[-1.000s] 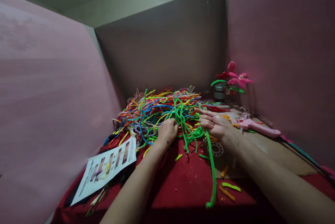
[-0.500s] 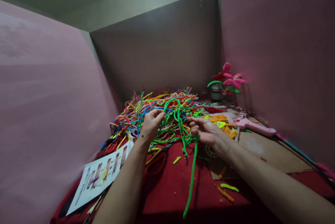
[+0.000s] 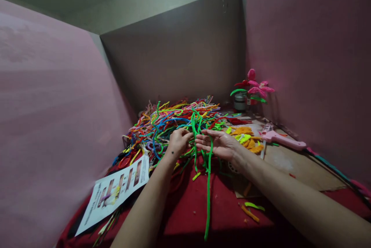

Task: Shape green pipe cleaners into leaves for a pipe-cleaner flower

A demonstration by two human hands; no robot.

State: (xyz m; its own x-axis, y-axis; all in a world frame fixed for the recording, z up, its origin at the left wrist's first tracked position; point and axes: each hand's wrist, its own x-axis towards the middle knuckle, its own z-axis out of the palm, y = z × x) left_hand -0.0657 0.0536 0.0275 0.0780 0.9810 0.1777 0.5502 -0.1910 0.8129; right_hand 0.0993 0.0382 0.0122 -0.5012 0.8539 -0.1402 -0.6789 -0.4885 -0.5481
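My left hand (image 3: 180, 141) is closed, its thumb and fingertips pinched on green pipe cleaners (image 3: 193, 122) whose tops loop up above the hands. Beside it, almost touching, my right hand (image 3: 217, 144) is palm up with its fingers stretched out towards the left fingertips. One long green pipe cleaner (image 3: 208, 186) crosses those fingers and hangs down over the red cloth. Whether the right thumb presses on it I cannot tell. Right behind the hands lies a big tangled heap of many-coloured pipe cleaners (image 3: 171, 114).
A printed sheet (image 3: 116, 194) lies at the left on the red cloth (image 3: 185, 217). At the right are cardboard (image 3: 301, 170), a pink glue gun (image 3: 285, 140) and orange and yellow pieces (image 3: 246, 137). Pink pipe-cleaner flowers (image 3: 261, 87) stand at the back right. Walls enclose the table.
My hands have come together, the left moving right and slightly down. My right fingers, curled before, are now straightened out. The green loops have drawn narrower, and the long strand has swung left.
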